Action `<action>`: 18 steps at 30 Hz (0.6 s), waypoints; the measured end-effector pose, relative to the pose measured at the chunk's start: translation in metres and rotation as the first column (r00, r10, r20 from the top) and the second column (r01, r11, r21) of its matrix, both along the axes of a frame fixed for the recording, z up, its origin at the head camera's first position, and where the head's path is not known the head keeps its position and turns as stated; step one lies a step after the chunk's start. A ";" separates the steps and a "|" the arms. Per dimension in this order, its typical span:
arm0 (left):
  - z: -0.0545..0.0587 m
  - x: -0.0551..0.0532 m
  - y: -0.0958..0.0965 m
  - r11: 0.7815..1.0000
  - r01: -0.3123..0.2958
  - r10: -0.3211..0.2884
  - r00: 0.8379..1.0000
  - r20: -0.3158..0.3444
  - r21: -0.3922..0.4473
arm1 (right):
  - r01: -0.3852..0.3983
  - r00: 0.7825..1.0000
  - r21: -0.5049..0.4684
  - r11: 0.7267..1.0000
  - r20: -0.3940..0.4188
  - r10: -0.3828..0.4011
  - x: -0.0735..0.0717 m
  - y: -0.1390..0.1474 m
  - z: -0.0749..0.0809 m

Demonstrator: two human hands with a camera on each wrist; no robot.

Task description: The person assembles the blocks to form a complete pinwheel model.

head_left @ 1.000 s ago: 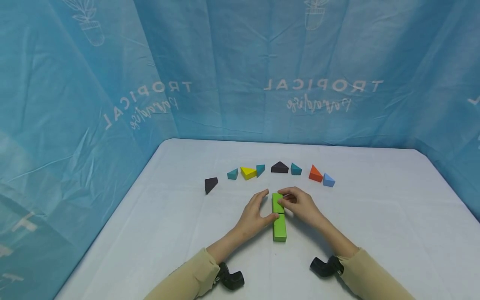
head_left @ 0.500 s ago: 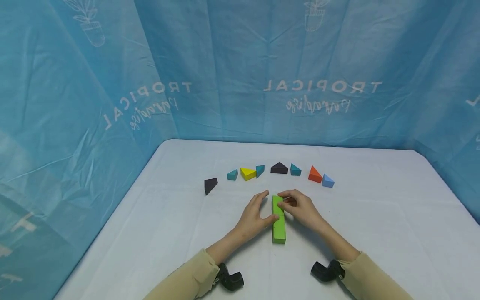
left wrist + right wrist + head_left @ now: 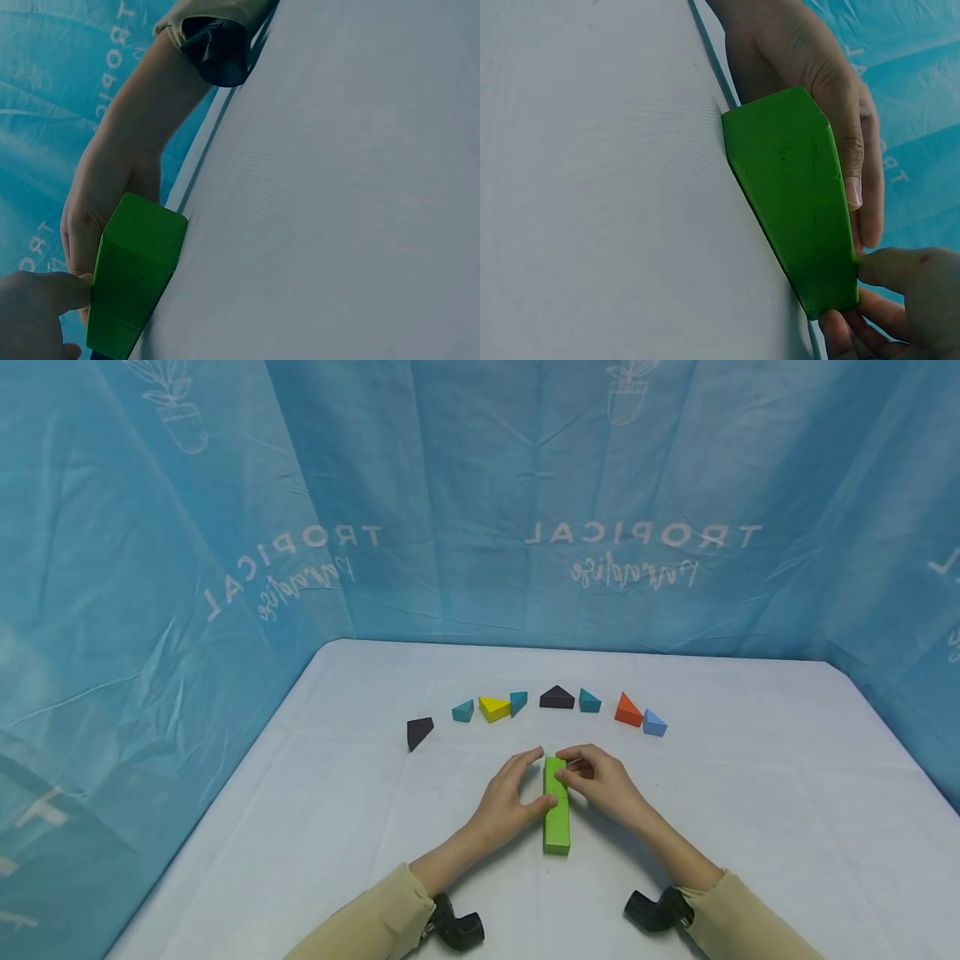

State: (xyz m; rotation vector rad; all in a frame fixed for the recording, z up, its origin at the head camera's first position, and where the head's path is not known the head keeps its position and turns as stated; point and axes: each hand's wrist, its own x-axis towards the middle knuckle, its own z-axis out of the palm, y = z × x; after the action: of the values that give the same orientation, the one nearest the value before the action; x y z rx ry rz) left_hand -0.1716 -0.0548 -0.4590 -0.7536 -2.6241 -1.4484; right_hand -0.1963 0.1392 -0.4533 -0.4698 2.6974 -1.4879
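Observation:
Two green oblong blocks lie end to end on the white table in the head view, the far block (image 3: 553, 782) against the near block (image 3: 557, 837). From the right, my right hand (image 3: 606, 787) pinches the far block; in the right wrist view its thumb and fingers meet the green block's far end (image 3: 810, 277). My left hand (image 3: 498, 806) is at the left side, its thumb touching the green blocks near their seam. Its other fingers reach forward, apart from the blocks. Green fills much of the left wrist view, where the left thumb (image 3: 67, 291) touches the block (image 3: 135, 262).
Beyond the hands lies an arc of triangular blocks: black (image 3: 419, 732), teal (image 3: 462, 711), yellow (image 3: 494, 708), another teal (image 3: 518, 702), another black (image 3: 557, 697), a third teal (image 3: 589, 701), red (image 3: 628, 710) and light blue (image 3: 655, 722). A blue printed curtain (image 3: 480, 527) surrounds the table.
The dark gap between the two green blocks has closed; they now touch. Both hands keep nearly the same pose and sit slightly lower in the head view. The triangular blocks stay in their arc.

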 end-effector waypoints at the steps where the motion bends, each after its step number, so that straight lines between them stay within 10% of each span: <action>1: 0.000 0.000 0.000 1.000 0.006 -0.006 1.000 -0.006 0.006 | 0.000 1.000 0.000 1.000 0.003 0.000 0.000 0.000 0.000; 18: -0.005 -0.001 0.000 0.997 0.064 -0.061 0.996 -0.066 0.044 | -0.004 1.000 0.002 1.000 -0.011 0.004 -0.001 0.004 0.003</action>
State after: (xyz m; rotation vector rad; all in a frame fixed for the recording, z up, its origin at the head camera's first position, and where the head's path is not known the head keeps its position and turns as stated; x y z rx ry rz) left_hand -0.1725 -0.0552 -0.4637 -0.8697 -2.5323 -1.4683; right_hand -0.1968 0.1434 -0.4506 -0.4843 2.7040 -1.4856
